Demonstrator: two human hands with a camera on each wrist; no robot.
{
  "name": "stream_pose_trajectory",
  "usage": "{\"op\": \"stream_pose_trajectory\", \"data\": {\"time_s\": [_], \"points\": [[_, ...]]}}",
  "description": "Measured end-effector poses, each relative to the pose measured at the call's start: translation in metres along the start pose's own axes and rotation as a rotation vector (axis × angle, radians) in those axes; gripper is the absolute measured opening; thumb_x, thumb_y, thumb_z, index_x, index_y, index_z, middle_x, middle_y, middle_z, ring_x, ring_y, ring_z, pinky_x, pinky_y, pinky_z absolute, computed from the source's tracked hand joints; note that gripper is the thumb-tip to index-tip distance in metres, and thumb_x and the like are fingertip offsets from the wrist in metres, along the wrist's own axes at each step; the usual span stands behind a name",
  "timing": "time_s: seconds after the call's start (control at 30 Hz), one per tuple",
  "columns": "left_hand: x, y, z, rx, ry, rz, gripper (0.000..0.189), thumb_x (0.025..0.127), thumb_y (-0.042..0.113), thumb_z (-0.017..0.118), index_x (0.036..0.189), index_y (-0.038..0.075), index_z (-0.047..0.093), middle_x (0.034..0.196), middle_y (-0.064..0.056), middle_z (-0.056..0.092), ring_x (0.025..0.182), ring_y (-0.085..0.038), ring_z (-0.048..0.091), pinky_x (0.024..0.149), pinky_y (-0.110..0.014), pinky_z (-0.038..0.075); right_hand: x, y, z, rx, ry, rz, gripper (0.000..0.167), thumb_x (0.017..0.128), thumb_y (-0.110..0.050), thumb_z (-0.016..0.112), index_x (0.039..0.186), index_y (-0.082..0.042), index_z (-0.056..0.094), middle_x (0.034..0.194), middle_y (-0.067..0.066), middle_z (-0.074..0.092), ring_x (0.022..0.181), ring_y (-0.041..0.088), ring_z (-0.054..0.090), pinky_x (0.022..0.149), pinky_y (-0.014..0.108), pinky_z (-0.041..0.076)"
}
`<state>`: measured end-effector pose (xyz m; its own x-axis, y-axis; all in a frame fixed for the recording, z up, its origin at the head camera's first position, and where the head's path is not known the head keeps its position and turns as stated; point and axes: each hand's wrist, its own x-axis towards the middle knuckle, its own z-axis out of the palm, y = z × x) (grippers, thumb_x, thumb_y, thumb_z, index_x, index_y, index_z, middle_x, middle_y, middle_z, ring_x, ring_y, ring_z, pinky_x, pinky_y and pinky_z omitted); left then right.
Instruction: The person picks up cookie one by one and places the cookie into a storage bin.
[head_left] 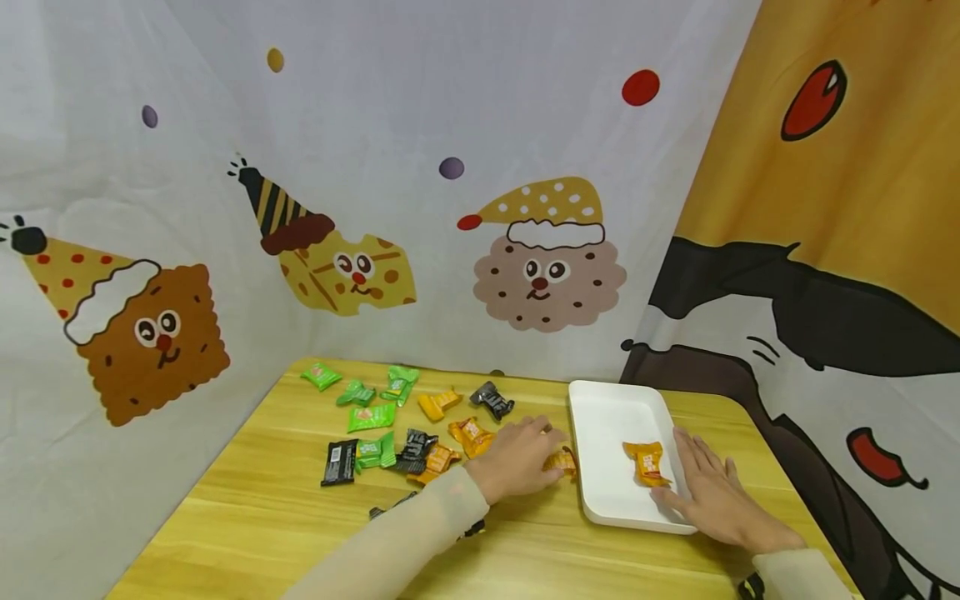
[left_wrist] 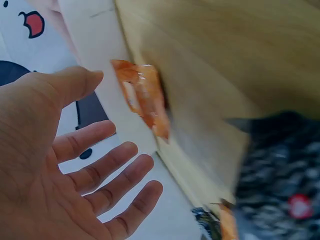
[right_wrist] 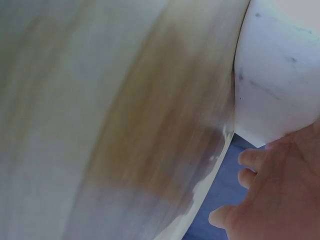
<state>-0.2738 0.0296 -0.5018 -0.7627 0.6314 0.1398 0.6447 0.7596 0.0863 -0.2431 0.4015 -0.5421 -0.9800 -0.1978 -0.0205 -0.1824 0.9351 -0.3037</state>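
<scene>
On the wooden table, my left hand reaches palm down just left of the white tray. An orange-wrapped candy lies by its fingertips, against the tray's left side. In the left wrist view the fingers are spread and loosely bent, with the orange candy apart from them. My right hand rests at the tray's right edge, fingers straight along the outside and thumb over the rim. Inside the tray lies one orange candy. The right wrist view shows that hand beside the white tray wall.
Left of the tray lie several candies: green ones at the back left, black ones, and orange ones. More black wrappers show partly behind my left sleeve. A cartoon-printed cloth hangs behind the table.
</scene>
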Motion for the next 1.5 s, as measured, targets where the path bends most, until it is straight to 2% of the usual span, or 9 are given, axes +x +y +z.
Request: {"op": "stream_pose_trajectory", "data": {"time_s": [0.17,0.37,0.67,0.9,1.27,1.5], "points": [[-0.003,-0.005,0.007,0.022,-0.008,-0.008,0.058,0.109,0.053,0.082,0.16,0.028,0.071,0.152,-0.001,0.074,0.129,-0.021,0.075,0.098,-0.04,0.07,0.0,0.001,-0.001,-0.009,-0.005,0.012,0.13,0.105,-0.073,0.073,0.182,0.009,0.008,0.185,0.045,0.02,0.169,0.072,0.02,0.123,0.102,0.01],[-0.001,0.0,0.012,0.019,-0.038,-0.014,0.056,0.108,0.052,0.083,0.157,0.028,0.072,0.153,-0.001,0.074,0.132,-0.023,0.074,0.103,-0.042,0.069,0.0,0.001,-0.002,-0.009,-0.01,0.021,0.131,0.104,-0.073,0.074,0.182,0.01,0.009,0.185,0.046,0.019,0.169,0.072,0.019,0.123,0.102,0.009],[0.006,0.006,0.019,0.037,-0.022,-0.011,0.049,0.107,0.047,0.086,0.149,0.024,0.077,0.135,0.001,0.081,0.116,-0.019,0.076,0.1,-0.043,0.069,0.0,0.0,0.001,-0.024,-0.004,0.022,0.131,0.104,-0.073,0.074,0.182,0.009,0.01,0.184,0.047,0.02,0.168,0.072,0.02,0.123,0.103,0.011],[0.009,0.012,0.021,0.066,-0.018,-0.006,0.048,0.105,0.046,0.088,0.146,0.023,0.078,0.126,0.002,0.082,0.111,-0.016,0.074,0.104,-0.042,0.069,0.0,0.0,0.001,-0.045,-0.006,0.027,0.13,0.105,-0.073,0.074,0.181,0.01,0.011,0.184,0.046,0.02,0.168,0.072,0.022,0.123,0.103,0.014],[0.014,0.015,0.023,0.057,-0.013,-0.021,0.051,0.104,0.046,0.089,0.15,0.026,0.078,0.124,0.001,0.082,0.109,-0.015,0.074,0.092,-0.032,0.067,0.002,0.002,0.003,-0.033,-0.01,0.038,0.132,0.103,-0.075,0.073,0.182,0.009,0.009,0.185,0.046,0.019,0.169,0.072,0.02,0.123,0.103,0.01],[0.014,0.015,0.021,0.044,-0.024,-0.036,0.047,0.105,0.046,0.089,0.145,0.023,0.079,0.121,0.0,0.08,0.107,-0.013,0.072,0.082,-0.025,0.064,0.001,0.001,0.002,-0.052,0.007,0.021,0.129,0.104,-0.074,0.074,0.181,0.01,0.012,0.183,0.047,0.023,0.167,0.072,0.024,0.122,0.103,0.014]]}}
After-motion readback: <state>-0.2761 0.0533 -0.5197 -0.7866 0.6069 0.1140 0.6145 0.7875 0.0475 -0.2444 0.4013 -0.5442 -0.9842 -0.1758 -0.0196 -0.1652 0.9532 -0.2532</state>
